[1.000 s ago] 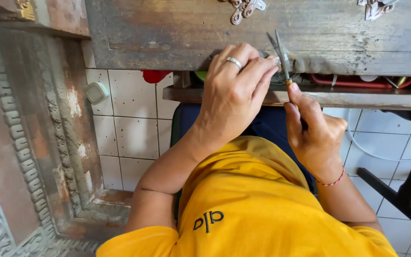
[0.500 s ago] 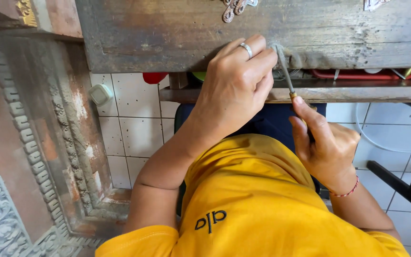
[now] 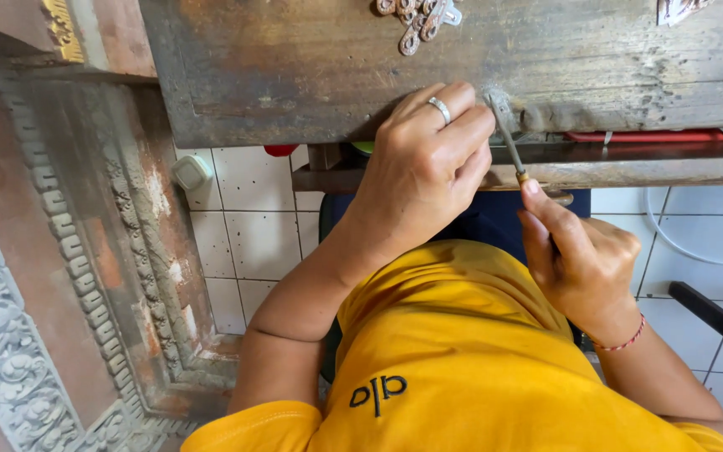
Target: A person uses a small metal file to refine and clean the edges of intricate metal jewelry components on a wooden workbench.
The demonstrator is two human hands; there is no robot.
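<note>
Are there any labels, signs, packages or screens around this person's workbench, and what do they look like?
No packages, signs or screens show.
Shirt mark: small dark printed mark on the yellow shirt, low in the picture, a few rounded shapes in a row.

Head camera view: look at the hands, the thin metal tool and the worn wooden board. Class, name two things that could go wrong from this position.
1. The left hand rests on the wooden board with its fingertips right beside the tip of the thin metal tool; a slip might jab them.
2. The right hand grips the tool low on its handle, pressing at the board's crumbling edge; more wood could chip away there.
</note>
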